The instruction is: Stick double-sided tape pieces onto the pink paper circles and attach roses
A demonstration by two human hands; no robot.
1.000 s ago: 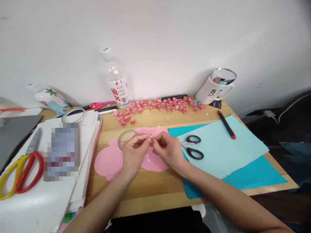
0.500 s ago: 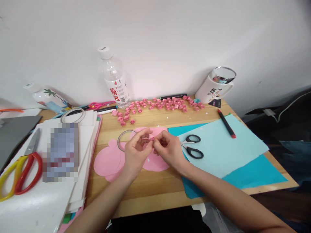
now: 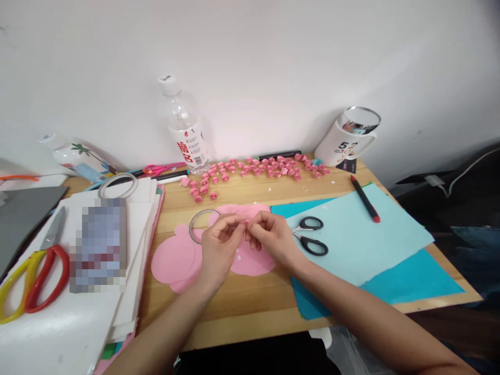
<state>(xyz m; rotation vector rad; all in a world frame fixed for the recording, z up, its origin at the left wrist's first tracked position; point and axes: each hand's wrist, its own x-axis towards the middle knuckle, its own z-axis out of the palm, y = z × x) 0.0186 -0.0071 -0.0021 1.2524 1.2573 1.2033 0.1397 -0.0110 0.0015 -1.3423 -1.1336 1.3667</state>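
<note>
My left hand (image 3: 219, 246) and my right hand (image 3: 271, 235) meet above the pink paper cut-outs (image 3: 175, 258) on the wooden table (image 3: 242, 307). Both pinch one small pink paper roll (image 3: 246, 222) between their fingertips. A tape ring (image 3: 199, 225) lies just left of my left hand. Black-handled scissors (image 3: 310, 237) rest on the light blue sheet (image 3: 359, 234) just right of my right hand. Many finished pink paper rolls (image 3: 253, 169) lie scattered along the back of the table.
A clear bottle (image 3: 183, 127) and a white mug (image 3: 346, 138) stand at the wall. A red pen (image 3: 365, 199) lies on the blue sheets. At the left, a stack of white sheets (image 3: 78, 291) carries red-and-yellow scissors (image 3: 33, 281) and another tape ring (image 3: 118, 185).
Both hands stay pinched on the small pink roll, with the fingers shifting slightly as they work it. Nothing else on the table has moved.
</note>
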